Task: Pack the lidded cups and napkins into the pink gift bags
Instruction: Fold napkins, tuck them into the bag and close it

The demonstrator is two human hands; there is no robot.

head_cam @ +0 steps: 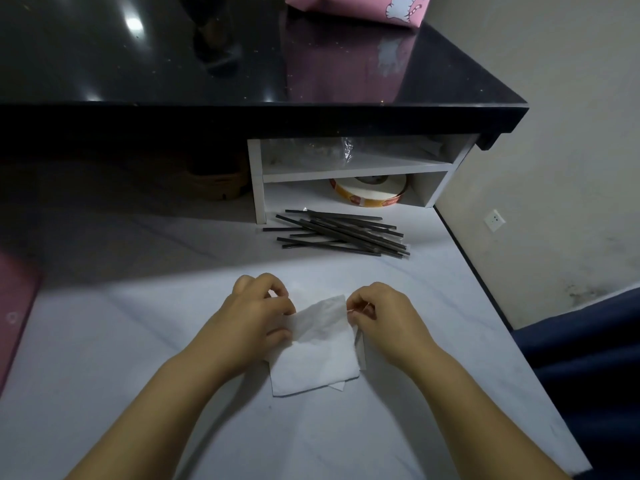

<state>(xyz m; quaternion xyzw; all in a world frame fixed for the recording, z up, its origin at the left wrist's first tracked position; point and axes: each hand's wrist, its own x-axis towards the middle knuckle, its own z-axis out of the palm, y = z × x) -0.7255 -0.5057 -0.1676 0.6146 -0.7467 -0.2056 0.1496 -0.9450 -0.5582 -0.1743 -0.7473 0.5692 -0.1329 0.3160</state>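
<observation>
A white napkin (317,355) lies on the white marble counter (138,358) in front of me, its upper part lifted and creased. My left hand (256,317) pinches the napkin's upper left edge with curled fingers. My right hand (377,317) pinches its upper right corner between thumb and fingers. A pink gift bag (360,8) with a white cartoon print stands at the far end of the raised black countertop (242,64). No lidded cup is in view.
A pile of several black wrapped straws (343,233) lies beyond the napkin. A white shelf unit (356,168) under the black top holds a roll of tape (369,192) and clear plastic. A pink object (14,306) sits at the left edge. A wall runs along the right.
</observation>
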